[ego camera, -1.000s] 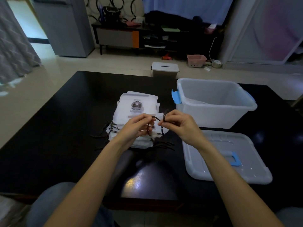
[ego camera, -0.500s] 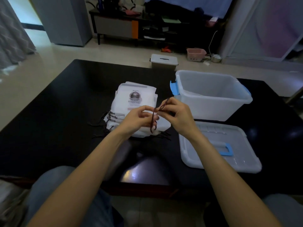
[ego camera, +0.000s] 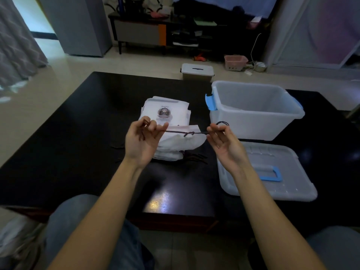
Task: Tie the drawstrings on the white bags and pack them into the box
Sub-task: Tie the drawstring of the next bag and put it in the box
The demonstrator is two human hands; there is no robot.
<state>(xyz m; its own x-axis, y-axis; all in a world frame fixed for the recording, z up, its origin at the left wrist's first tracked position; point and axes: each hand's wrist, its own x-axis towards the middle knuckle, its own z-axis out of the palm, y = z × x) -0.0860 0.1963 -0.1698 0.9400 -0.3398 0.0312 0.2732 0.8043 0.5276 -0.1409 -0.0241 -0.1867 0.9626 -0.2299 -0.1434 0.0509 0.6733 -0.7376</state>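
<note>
While left hand (ego camera: 143,142) and right hand (ego camera: 224,141) pinch its ends, dark drawstring (ego camera: 188,133) taut, knotted mid-span, white bag (ego camera: 181,141) hanging crumpled

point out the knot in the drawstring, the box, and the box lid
knot (ego camera: 188,134), head view, on the dark twist midway along the taut drawstring.
box (ego camera: 253,121), head view, on its near outer wall.
box lid (ego camera: 288,156), head view, on a bare patch of its top.

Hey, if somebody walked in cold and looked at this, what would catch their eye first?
Probably the two hands at centre, the left hand and right hand pulling a dark drawstring taut, a knot midway, over a stack of white bags. To the right stands an open clear box, its lid lying flat nearer the person.
</note>
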